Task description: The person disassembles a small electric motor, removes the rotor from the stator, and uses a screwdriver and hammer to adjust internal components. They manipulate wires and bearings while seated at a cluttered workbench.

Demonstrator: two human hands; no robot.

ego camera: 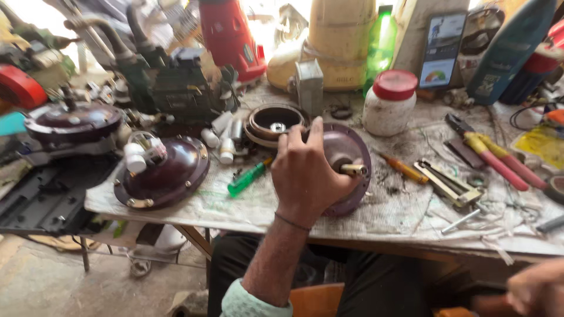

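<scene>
Left hand [305, 173] gripping the maroon motor cover [346, 152], tilted on edge at desk [411, 211] front, brass shaft [352, 170] poking out. Best kept braced on the desk, fingers clear of shaft. Right hand [537, 290] low right, grip unclear. Green screwdriver [247, 179] just beside.

Cluttered workshop corner. Counter [411, 220] spans the middle of the frame, covered with worn, grimy newsprint; thin wooden edge and a slanted leg show beneath at lower centre. Bare concrete floor [53, 285], dusty and cracked, fills the lower left. Strong daylight pours in from the top centre, washing out the background there. Orange seat [320, 299] at bottom centre.
</scene>
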